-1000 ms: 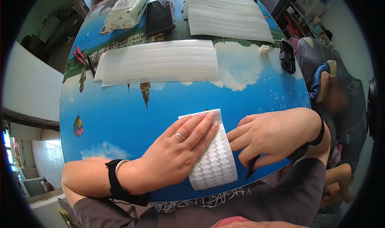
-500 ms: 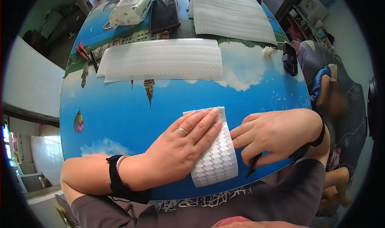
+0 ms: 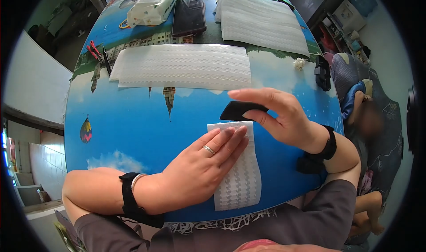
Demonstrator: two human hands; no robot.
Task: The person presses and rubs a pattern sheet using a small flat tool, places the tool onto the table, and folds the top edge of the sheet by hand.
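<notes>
My left hand lies flat, fingers stretched together, on a white sheet with rows of a small silvery toothed pattern. The sheet rests near the table's front edge, partly covered by that hand. Just beyond the sheet's far end, my right hand grips a thin, flat black scraper between thumb and fingers. The scraper is held close above the sheet's top edge; whether it touches cannot be made out.
Across the table lie patterned white strips and a larger stack of sheets. Behind are a phone and a wipes pack. Red-handled snips and a black pen sit left. Another person is at right.
My right hand has moved up and left from beside the sheet to its far end, bringing the black scraper into fuller view. The sheet now lies flatter; my left hand stays on it.
</notes>
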